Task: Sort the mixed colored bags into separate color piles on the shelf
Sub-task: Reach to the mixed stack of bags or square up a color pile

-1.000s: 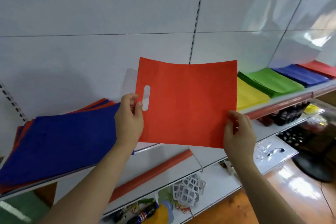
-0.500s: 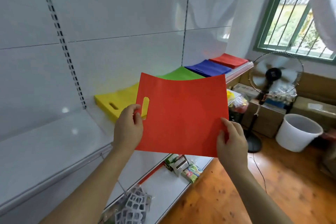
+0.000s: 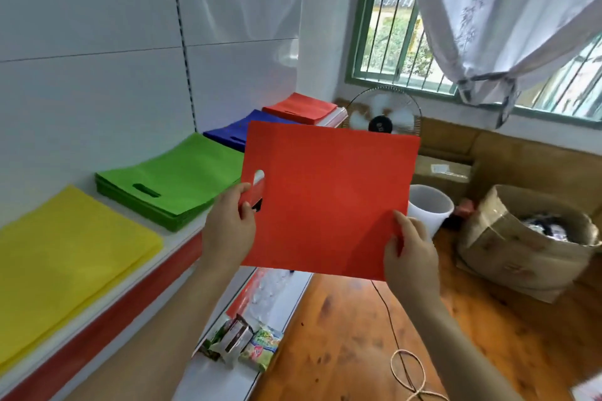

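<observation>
Room: a white-walled corner with a green-framed window [image 3: 400, 42], a tied-back pale curtain [image 3: 508, 26] and a wooden floor [image 3: 342, 319].
Shelf: a white shelf [image 3: 182, 238] with a red front strip runs along the left wall toward the corner.
Piles on the shelf: nearest is the yellow pile [image 3: 65, 254], then the green pile [image 3: 176, 179], the blue pile [image 3: 234, 133] and, farthest, the red pile [image 3: 299, 107]; each lies just beside the next.
Red bag: the red bag [image 3: 329, 202] is held up flat in the air in front of the shelf, its cut-out handle at the left edge, covering part of the blue pile from view.
Left hand: the left hand [image 3: 228, 228] pinches the bag's left edge at the handle slot, thumb on the front.
Right hand: the right hand [image 3: 410, 254] grips the bag's lower right corner, thumb on the front, fingers behind.
Lower shelf: small packets [image 3: 247, 345] lie on a lower shelf under the arms.
Bucket: a white bucket [image 3: 430, 205] stands on the floor behind the bag; what is in it cannot be seen.
Open box: a cardboard box [image 3: 518, 244] on the right holds dark and shiny items too blurred to name.
Other things: a fan [image 3: 384, 117] stands by the corner, closed boxes [image 3: 446, 169] sit along the wall under the window, and a cord [image 3: 407, 368] loops across the floor.
</observation>
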Demonstrator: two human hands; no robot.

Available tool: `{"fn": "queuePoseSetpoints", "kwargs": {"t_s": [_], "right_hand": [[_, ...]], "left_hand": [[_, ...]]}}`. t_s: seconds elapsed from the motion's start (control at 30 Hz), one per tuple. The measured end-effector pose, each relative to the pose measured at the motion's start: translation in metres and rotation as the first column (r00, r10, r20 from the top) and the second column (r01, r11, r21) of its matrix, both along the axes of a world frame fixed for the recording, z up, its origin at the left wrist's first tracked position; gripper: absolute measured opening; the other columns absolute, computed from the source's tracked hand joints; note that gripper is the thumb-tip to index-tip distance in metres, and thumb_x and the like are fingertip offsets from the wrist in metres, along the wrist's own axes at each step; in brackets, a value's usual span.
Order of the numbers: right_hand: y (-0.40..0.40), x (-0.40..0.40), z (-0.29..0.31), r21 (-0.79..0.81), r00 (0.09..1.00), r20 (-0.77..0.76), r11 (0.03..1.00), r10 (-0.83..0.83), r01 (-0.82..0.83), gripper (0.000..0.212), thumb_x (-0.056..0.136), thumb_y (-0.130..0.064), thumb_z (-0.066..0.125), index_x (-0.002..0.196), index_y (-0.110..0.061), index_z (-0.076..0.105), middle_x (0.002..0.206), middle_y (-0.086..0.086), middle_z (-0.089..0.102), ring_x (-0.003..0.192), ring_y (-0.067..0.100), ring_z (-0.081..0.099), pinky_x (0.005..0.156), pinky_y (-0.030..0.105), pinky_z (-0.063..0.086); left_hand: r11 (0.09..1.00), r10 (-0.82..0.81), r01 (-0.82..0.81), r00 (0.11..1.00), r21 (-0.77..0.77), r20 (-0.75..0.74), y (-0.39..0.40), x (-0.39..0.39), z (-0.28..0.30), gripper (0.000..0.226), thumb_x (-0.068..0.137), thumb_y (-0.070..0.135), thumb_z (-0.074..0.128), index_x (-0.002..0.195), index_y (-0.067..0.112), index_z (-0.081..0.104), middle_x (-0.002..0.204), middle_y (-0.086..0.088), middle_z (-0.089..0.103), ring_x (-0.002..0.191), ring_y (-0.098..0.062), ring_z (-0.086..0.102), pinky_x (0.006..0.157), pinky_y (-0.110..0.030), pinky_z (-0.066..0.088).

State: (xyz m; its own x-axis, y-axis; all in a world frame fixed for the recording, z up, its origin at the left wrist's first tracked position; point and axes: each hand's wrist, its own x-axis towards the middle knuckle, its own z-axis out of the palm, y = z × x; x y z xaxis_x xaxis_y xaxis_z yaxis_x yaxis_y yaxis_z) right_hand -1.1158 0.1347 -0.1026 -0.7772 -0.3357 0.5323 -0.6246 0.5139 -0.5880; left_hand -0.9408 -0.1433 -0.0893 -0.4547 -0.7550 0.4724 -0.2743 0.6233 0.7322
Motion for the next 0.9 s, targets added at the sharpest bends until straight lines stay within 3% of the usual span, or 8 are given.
{"fn": "queuePoseSetpoints", "kwargs": {"t_s": [0.27,0.37,0.57,0.7,0.8,0.9], "right_hand": [[-0.01,-0.113,0.001,0.015,0.992,0.028,0.993,-0.12,0.119,0.055,0.095,-0.001,0.057,0.148,-0.016,0.055,0.136,0.002,0.057,0.111,0.03,0.062,0.086,0.047,0.056],[-0.017,-0.163,-0.006,0.025,0.987,0.04,0.987,-0.158,0.157,0.053,0.098,-0.005,0.055,0.149,-0.021,0.054,0.138,-0.002,0.055,0.108,0.029,0.063,0.083,0.047,0.057],[-0.041,-0.286,-0.022,0.025,0.99,0.066,0.992,-0.121,0.12,0.053,0.1,-0.008,0.052,0.15,-0.024,0.051,0.141,-0.003,0.054,0.121,0.023,0.058,0.094,0.041,0.054],[-0.067,-0.366,-0.018,0.042,0.995,0.061,0.996,-0.078,0.075,0.053,0.097,-0.003,0.053,0.149,-0.017,0.054,0.136,0.001,0.055,0.12,0.022,0.057,0.095,0.034,0.05],[-0.092,-0.427,-0.008,0.056,0.999,0.041,0.998,-0.028,0.025,0.05,0.101,-0.006,0.051,0.15,-0.017,0.053,0.137,0.001,0.055,0.116,0.021,0.058,0.094,0.038,0.053],[-0.131,-0.471,-0.005,0.07,0.999,0.041,0.997,0.024,-0.027,0.052,0.099,-0.003,0.05,0.149,-0.015,0.054,0.137,0.004,0.056,0.116,0.03,0.061,0.093,0.046,0.056]], "left_hand": [[0.988,-0.155,0.155,0.988,0.02,0.018,-0.018,-0.15,0.009,0.038,0.103,0.011,0.056,0.138,0.024,0.061,0.133,0.002,0.067,0.118,-0.018,0.062,0.093,-0.031,0.046],[0.984,-0.176,0.175,0.984,0.03,0.033,-0.028,-0.202,0.008,0.038,0.105,0.012,0.055,0.139,0.027,0.06,0.137,0.005,0.065,0.122,-0.015,0.06,0.098,-0.034,0.049],[0.991,-0.134,0.133,0.984,0.015,0.114,-0.053,-0.318,-0.006,0.038,0.106,0.019,0.054,0.142,0.031,0.057,0.132,0.008,0.064,0.107,-0.003,0.056,0.082,-0.013,0.04],[0.993,-0.115,0.11,0.986,0.047,0.124,-0.071,-0.388,-0.002,0.038,0.106,0.019,0.054,0.143,0.03,0.056,0.135,0.005,0.064,0.115,-0.009,0.06,0.093,-0.03,0.051],[0.998,-0.045,0.041,0.991,0.039,0.123,-0.089,-0.426,-0.003,0.038,0.106,0.019,0.054,0.142,0.03,0.058,0.134,0.007,0.065,0.11,-0.004,0.055,0.088,-0.025,0.045],[0.999,0.017,-0.024,0.984,0.036,0.177,-0.115,-0.45,-0.005,0.039,0.107,0.019,0.052,0.145,0.025,0.059,0.134,0.003,0.064,0.115,-0.012,0.06,0.09,-0.027,0.045]]}}
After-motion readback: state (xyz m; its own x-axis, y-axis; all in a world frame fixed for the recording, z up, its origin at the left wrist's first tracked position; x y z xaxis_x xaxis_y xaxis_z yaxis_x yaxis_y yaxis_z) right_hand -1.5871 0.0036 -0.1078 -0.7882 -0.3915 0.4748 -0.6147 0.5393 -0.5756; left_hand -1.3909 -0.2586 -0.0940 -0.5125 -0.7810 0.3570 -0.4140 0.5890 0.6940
